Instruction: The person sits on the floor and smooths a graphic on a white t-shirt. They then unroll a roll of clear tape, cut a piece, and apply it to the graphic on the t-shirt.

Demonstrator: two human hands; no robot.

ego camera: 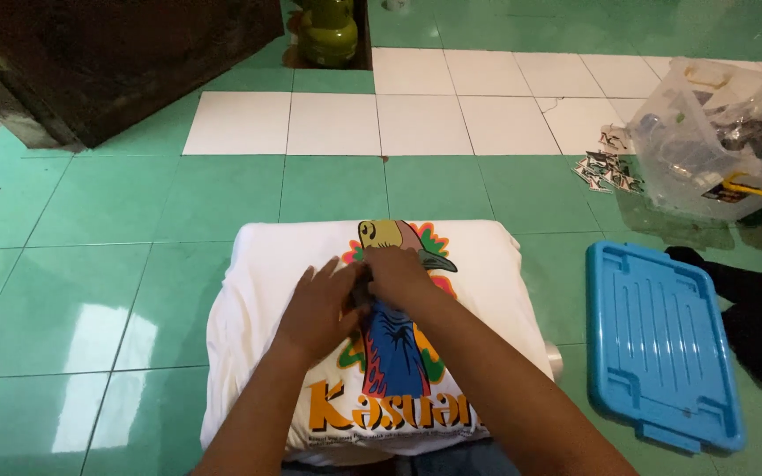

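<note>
Two hands meet at the centre of a white printed shirt [266, 264] stretched over a pad on the green floor [90, 247]: left hand [315, 308] flat, fingers spread, right hand [399, 275] pinching something small and dark directly between them, print running lengthwise toward the person.

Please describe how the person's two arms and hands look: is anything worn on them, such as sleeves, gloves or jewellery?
Both forearms are bare as far as the picture shows; no sleeves reach into view. The left hand and the right hand wear no gloves. I see no watch, bracelet or ring on the visible parts, though the fingers are partly hidden and rather dim, so a thin ring cannot be ruled out.
</note>
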